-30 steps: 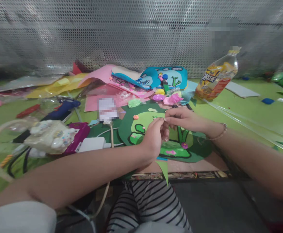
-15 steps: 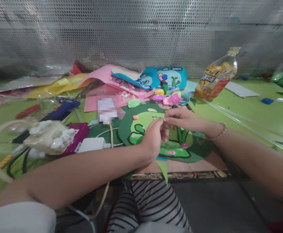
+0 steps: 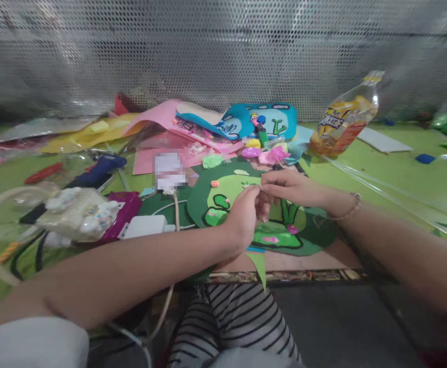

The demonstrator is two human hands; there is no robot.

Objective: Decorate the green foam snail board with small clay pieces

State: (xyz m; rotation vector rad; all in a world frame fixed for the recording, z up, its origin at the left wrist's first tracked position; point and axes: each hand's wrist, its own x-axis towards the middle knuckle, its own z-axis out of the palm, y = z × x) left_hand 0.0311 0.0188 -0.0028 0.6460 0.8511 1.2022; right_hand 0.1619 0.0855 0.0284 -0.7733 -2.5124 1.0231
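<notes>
My left hand and my right hand meet fingertip to fingertip above a green paper craft picture. Both have their fingers pinched together; whatever sits between them is too small or hidden to make out. The picture has a dark green, wavy-edged border around a light green middle, with green clay shapes outlined in black. An orange clay flower lies at its upper left, and a pink clay flower sits below my right hand. My hands cover part of its middle.
Behind the picture lie pink clay, pale green clay and a blue craft piece. A tilted bottle stands at the back right. To the left are a blue glue gun, a white charger and cables.
My hands stay pinched together in nearly the same place. The view has shifted very slightly; nothing else visibly differs.
</notes>
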